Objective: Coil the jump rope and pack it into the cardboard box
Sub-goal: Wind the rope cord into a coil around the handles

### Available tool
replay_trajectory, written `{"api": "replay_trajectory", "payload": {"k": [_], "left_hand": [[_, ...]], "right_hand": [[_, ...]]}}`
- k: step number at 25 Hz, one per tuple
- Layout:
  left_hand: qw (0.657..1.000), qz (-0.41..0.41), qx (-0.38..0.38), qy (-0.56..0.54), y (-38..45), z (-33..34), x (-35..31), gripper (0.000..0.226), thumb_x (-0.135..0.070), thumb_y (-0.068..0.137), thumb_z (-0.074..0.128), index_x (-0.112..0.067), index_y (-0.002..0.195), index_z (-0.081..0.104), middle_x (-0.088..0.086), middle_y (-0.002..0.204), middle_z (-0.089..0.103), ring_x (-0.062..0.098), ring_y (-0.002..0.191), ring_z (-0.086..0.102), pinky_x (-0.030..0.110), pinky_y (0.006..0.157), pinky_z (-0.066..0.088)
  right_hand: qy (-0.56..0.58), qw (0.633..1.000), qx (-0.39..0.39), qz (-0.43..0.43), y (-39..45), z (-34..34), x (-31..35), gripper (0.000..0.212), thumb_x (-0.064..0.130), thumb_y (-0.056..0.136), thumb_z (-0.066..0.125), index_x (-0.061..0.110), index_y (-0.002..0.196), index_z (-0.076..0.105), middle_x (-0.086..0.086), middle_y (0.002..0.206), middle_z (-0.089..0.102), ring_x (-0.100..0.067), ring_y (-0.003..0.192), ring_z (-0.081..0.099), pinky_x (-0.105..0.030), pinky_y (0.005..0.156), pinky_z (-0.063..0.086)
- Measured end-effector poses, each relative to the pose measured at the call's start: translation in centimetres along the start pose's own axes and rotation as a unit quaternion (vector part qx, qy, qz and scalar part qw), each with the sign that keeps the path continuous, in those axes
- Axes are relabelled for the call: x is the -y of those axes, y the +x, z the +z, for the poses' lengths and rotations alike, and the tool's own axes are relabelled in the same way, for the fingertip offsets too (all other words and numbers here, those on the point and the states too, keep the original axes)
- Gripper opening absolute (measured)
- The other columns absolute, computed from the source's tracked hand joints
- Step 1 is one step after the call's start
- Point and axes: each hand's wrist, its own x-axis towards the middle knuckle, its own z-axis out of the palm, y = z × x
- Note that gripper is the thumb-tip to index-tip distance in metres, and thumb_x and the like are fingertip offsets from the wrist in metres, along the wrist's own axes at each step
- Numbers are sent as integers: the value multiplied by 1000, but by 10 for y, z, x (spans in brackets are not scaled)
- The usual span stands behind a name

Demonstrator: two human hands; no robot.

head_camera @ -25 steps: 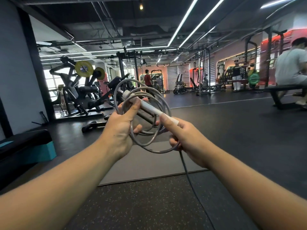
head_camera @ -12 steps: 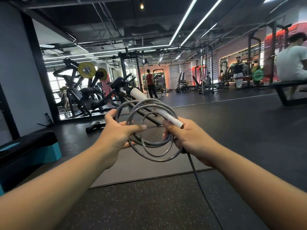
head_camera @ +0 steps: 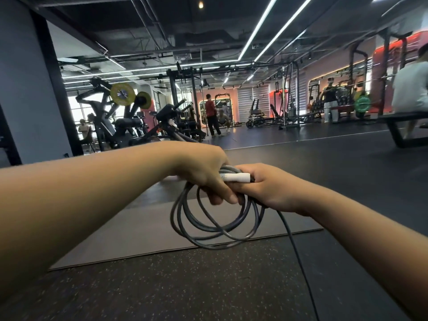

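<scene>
Rope (head_camera: pixel 215 230) mostly coiled, loops hung above mat (head_camera: pixel 139 230). Coil top gripped by left hand (head_camera: pixel 203 170); white handle (head_camera: pixel 236 177) and strands clenched in right hand (head_camera: pixel 273 188). Loose tail left uncoiled. Box not seen; packing undone.

The scene is taken by a single wide-angle camera worn on the head, aimed forward and slightly down along both forearms. The left hand (head_camera: pixel 203 169) and right hand (head_camera: pixel 271 188) are seen close, near the middle of the frame. The grey mat (head_camera: pixel 129 230) and speckled floor (head_camera: pixel 185 286) are seen below them, the gym hall far beyond. Straight lines are bent toward the edges.
</scene>
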Motion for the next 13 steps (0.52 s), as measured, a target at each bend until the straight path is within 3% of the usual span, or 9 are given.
{"api": "replay_trajectory", "payload": {"k": [3,6,9,11,13], "left_hand": [[994,17,5,-104,0,14,8,24,-45,85,77,-22,84,72,-3,58,60,19,55,58,34,68,55],[999,23,-21,-34,-7,19,11,52,-65,91,55,-17,83,75,-4,59,52,13,51,46,20,52,39],[999,17,-27,1,-19,19,30,68,-73,90,46,-8,85,67,-4,63,51,13,53,43,21,52,38],[989,21,-57,-137,-28,18,49,67,-71,88,48,-6,85,62,-6,60,44,13,52,36,23,49,33],[933,37,-135,-331,-32,23,62,60,-66,91,49,-7,80,52,-5,59,34,12,50,29,25,48,28]], "right_hand": [[-43,999,9,-11,-7,-5,-5,16,32,97,65,17,100,72,5,74,66,-3,61,51,-22,60,41],[4,1000,17,5,-18,-10,-9,30,48,87,73,18,94,75,-2,73,69,-2,61,52,-17,57,40],[44,997,14,57,-32,-23,-23,41,59,85,68,18,88,76,5,61,57,-8,52,44,-19,51,35],[85,992,-46,80,-41,-33,-42,42,54,88,67,14,76,71,2,60,49,-14,52,41,-25,50,35],[145,977,-122,93,-46,-31,-60,44,52,90,66,15,68,61,-2,60,41,-19,51,37,-31,48,36]]}}
